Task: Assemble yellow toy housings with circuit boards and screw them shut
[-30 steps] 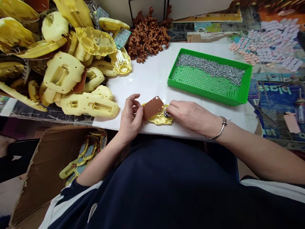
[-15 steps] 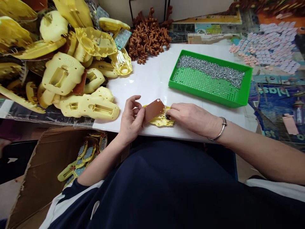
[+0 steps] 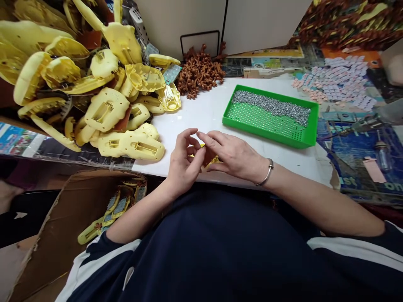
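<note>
Just in front of my body, at the table's near edge, my left hand (image 3: pixel 186 162) pinches a brown circuit board (image 3: pixel 208 158) between thumb and fingers. My right hand (image 3: pixel 236 157) comes over from the other side, its fingers and thumb curled round the same board and covering most of it. Beneath the hands, slivers of a yellow plastic shell (image 3: pixel 215 160) show on the white tabletop. Its wires and inner parts are hidden by the fingers.
A green perforated tray (image 3: pixel 267 137) of small screws stands beyond my right hand. Yellow shells (image 3: pixel 107 110) pile up at left, brown plastic pieces (image 3: pixel 200 71) behind. An electric screwdriver (image 3: pixel 362 124) lies far right, near small pale parts (image 3: pixel 346 82). A cardboard box (image 3: pixel 63 218) sits below left.
My right hand has moved from the wires over the shell onto the board, now covering it. The board has turned and sits lower between both hands. The camera view has shifted.
</note>
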`<state>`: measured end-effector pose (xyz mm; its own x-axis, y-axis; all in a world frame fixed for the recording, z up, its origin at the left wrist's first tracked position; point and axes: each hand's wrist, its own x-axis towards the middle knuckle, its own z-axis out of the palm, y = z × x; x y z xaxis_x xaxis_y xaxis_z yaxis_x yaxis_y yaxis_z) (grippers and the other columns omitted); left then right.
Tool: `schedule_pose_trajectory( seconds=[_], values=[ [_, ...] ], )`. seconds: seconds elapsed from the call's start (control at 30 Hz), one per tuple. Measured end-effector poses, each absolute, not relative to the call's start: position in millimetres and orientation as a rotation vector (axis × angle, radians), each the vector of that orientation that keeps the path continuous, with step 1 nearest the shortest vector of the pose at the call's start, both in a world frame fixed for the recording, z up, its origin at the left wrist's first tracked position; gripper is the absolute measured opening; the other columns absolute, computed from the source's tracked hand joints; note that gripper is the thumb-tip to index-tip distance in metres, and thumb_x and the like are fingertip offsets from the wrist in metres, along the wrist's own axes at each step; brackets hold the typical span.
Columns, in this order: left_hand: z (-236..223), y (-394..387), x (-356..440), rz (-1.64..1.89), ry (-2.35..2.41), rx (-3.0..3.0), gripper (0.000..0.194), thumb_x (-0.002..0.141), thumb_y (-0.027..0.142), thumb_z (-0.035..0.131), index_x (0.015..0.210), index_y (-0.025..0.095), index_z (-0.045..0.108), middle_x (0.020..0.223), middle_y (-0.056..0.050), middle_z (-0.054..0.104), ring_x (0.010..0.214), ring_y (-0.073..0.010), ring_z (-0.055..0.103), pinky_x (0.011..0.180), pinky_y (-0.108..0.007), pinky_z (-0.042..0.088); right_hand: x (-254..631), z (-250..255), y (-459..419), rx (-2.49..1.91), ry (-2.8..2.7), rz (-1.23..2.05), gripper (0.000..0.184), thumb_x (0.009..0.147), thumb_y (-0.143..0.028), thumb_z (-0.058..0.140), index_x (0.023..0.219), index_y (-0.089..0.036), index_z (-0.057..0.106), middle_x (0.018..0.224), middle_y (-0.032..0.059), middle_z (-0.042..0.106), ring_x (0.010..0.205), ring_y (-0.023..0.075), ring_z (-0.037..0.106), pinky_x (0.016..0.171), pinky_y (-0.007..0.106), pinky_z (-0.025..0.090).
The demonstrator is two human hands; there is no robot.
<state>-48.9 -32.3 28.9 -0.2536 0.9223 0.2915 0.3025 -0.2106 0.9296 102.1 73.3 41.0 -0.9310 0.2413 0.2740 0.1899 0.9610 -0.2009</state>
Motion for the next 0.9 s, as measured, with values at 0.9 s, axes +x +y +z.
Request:
schedule_pose_trajectory(
  seconds=[0.9],
  values=[
    [24,-1,-41,0.724,1.679,1.962,0.012,0.086,0.022,0.064,0.077,0.019,0.071,0.066,0.002,0.057,0.058,-0.0105,0.049,0.056,-0.023,0.032,151,11,67,-0.933,-1.59,1.675,0.048,0.073,-0.057,0.078,0.095,-0.023,0.052,0.086,-0.0022,0.063,0.071,0.0116,0.057,0.064,0.026,0.054]
  ],
)
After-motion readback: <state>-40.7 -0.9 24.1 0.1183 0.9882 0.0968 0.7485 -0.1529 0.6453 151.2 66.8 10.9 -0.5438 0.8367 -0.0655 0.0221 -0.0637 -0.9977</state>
